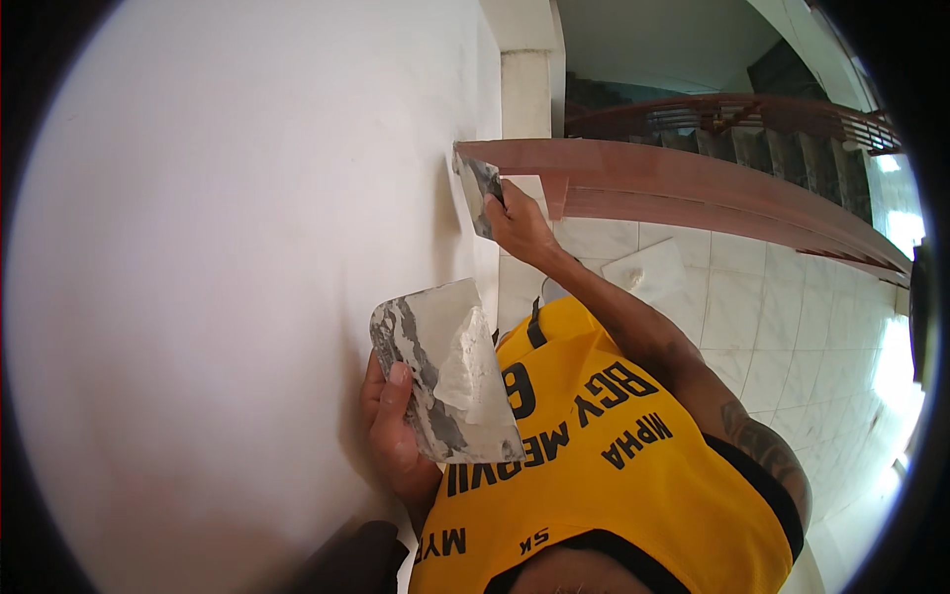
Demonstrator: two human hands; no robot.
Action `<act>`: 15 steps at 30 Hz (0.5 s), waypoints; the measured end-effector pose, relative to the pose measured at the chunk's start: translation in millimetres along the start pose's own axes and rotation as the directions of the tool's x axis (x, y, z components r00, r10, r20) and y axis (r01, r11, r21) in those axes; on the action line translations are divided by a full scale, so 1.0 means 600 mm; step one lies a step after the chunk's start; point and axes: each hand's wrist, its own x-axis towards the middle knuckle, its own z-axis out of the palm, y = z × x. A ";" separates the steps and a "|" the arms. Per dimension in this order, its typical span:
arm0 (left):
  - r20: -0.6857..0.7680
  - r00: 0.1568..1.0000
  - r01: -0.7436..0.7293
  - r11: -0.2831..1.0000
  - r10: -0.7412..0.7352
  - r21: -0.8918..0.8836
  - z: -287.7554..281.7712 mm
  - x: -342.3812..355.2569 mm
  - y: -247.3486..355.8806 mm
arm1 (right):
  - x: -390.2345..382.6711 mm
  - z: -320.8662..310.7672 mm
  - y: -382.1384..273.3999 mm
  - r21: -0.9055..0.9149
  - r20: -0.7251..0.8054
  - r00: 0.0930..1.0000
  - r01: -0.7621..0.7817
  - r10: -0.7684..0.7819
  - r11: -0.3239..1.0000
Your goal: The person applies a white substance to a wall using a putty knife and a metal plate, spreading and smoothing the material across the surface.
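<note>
My left hand (394, 424) grips plate (422, 361) by left edge; white paste (467, 364) unspent toward right edge; my right hand (521, 226) holds scraper (477, 196) at wall (237, 257), seemingly mostly coated.

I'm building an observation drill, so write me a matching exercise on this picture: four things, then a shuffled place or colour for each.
Things:
1. flat plate
2. wide blade
3. white paste
4. sleeveless shirt

Places or colours:
A. heaped on the flat plate
B. in the left grip
C. yellow with dark lettering
D. in the right grip

Pairs: 1-B, 2-D, 3-A, 4-C
</note>
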 end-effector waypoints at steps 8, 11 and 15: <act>-0.003 1.000 -0.022 0.997 0.022 -0.072 0.007 -0.005 0.008 | 0.030 0.054 -0.013 -0.059 -0.152 0.971 0.175 -0.182 0.983; 0.011 1.000 -0.024 0.999 0.025 -0.043 0.008 -0.003 0.008 | 0.040 0.076 -0.025 -0.177 -0.209 0.900 0.349 -0.382 0.920; 0.004 0.999 -0.033 0.999 0.034 -0.027 0.012 -0.003 0.008 | 0.022 0.068 -0.086 -0.177 -0.077 0.934 0.331 -0.348 0.927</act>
